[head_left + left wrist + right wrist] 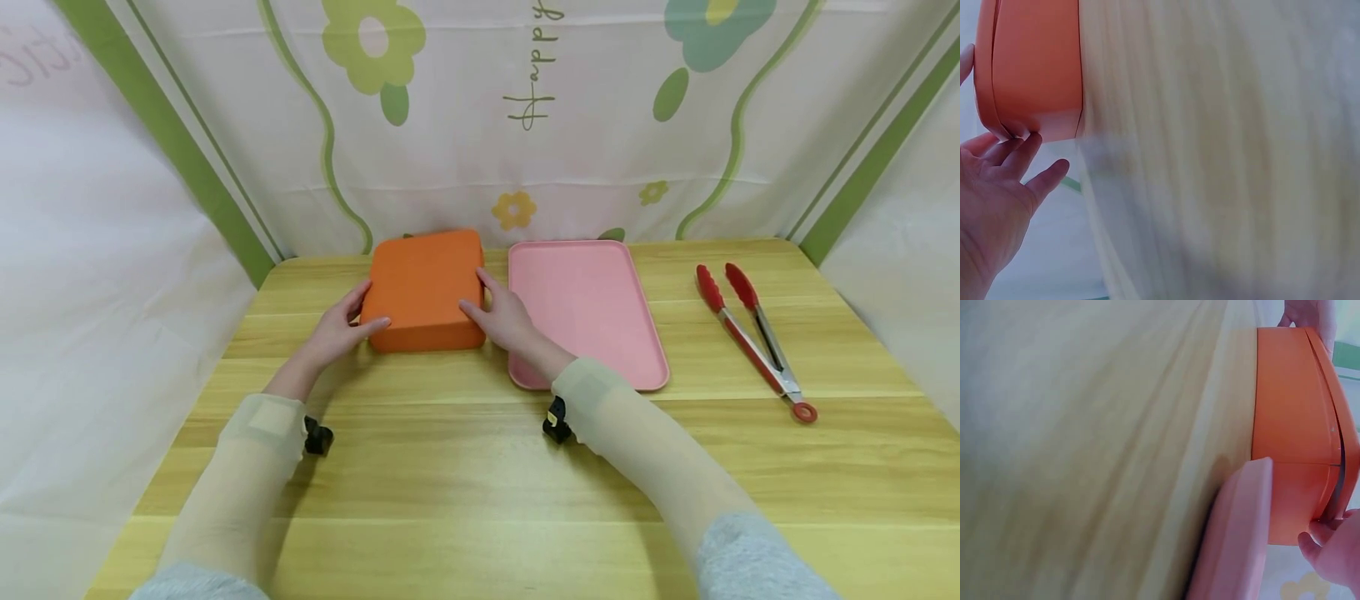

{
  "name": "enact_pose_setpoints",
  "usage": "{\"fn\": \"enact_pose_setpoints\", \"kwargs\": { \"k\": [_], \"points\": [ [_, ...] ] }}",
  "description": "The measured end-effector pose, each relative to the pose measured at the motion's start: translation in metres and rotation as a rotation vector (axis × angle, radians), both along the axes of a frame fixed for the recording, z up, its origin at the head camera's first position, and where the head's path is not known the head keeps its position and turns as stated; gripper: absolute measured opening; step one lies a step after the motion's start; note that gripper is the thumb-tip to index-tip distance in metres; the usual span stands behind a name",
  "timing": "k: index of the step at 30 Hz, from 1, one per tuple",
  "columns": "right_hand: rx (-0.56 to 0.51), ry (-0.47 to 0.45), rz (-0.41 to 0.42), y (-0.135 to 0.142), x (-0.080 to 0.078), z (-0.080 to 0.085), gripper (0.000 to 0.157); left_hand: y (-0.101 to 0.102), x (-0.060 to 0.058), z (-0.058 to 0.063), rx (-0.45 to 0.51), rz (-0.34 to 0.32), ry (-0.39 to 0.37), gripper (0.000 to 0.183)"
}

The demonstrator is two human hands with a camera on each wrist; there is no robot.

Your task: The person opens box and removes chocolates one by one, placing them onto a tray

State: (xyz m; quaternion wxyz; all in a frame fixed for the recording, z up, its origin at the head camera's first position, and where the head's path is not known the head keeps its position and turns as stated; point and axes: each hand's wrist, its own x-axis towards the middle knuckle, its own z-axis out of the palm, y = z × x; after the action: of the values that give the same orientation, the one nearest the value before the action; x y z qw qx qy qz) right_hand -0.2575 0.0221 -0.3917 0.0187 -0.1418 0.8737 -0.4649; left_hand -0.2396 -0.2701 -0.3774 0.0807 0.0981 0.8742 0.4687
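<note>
An orange box (423, 337) with a lid (425, 271) stands toward the back of the table, left of the middle. At its left side my left hand (337, 333) grips the lid, thumb over the near edge and fingertips at the seam. My right hand (506, 317) holds the lid's right side, thumb and fingers round its edge. A dark gap shows between lid and box body (1297, 406) in the right wrist view, while the left end sits closer. The inside of the box is hidden.
A pink tray (577, 300) lies flat just right of the box, below my right wrist. Red-tipped tongs (757, 342) lie spread on the right of the wooden table (435, 483). A printed curtain (450, 150) hangs behind the table's back edge.
</note>
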Motion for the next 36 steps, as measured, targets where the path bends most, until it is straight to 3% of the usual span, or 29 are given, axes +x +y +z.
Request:
{"fn": "enact_pose_setpoints", "kwargs": {
  "k": [5,8,13,20,23,27,30,36],
  "points": [
    [0.003,0.037,-0.011,-0.001,0.000,0.003,0.066,0.009,0.012,0.018,-0.008,-0.007,-0.005,0.082],
    [-0.006,0.071,-0.026,-0.001,-0.001,0.003,0.060,0.010,0.014,0.021,-0.012,-0.010,0.000,0.081],
    [-0.058,0.092,-0.043,-0.001,-0.003,0.006,0.055,0.005,0.007,0.012,0.013,-0.009,-0.005,0.082],
    [-0.109,0.035,-0.061,-0.002,-0.007,0.011,0.059,-0.005,-0.007,-0.011,0.070,0.015,0.036,0.078],
    [-0.119,0.016,-0.068,-0.002,-0.009,0.012,0.062,0.001,-0.002,0.000,0.109,0.047,0.031,0.072],
    [-0.138,0.011,-0.058,-0.002,-0.010,0.014,0.062,0.004,-0.003,0.004,0.158,0.111,0.033,0.064],
    [-0.145,0.015,-0.047,-0.001,-0.010,0.017,0.063,-0.001,-0.009,-0.005,0.179,0.156,0.059,0.060],
    [-0.146,-0.003,-0.034,0.000,-0.008,0.022,0.065,-0.001,-0.007,-0.005,0.187,0.189,0.088,0.053]
  ]
}}
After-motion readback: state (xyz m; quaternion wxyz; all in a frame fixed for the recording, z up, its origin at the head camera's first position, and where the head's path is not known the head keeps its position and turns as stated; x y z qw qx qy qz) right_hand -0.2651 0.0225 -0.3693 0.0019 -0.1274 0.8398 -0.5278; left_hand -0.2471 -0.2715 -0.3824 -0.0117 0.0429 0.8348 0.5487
